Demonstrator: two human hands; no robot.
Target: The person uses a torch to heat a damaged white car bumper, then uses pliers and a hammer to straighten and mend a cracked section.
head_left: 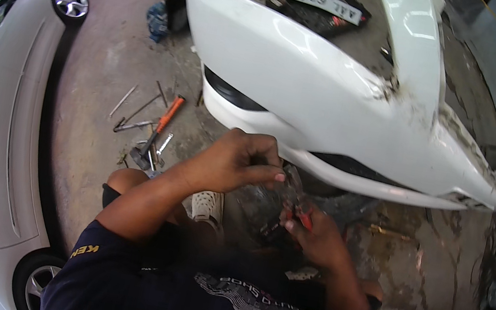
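My left hand (245, 162) is closed in front of me, thumb pressed toward the curled fingers. Whatever it pinches is too small and blurred to make out. Just right of it, my right hand (320, 239) grips red-handled pliers (304, 219). The pliers' metal jaws point up toward my left fingertips; I cannot tell whether they touch anything there. Beyond both hands a large white car bumper (292, 53) lies on the floor, its lower edge with dark openings turned toward me. The bumper's surface looks rough and dirty around its bend.
On the floor to the left lie an orange-handled hammer (166, 115), a wrench (164, 143) and several thin metal tools. A white car (13, 113) stands along the left side. Behind the bumper are a number plate (324, 4) and a blue cloth (157, 22).
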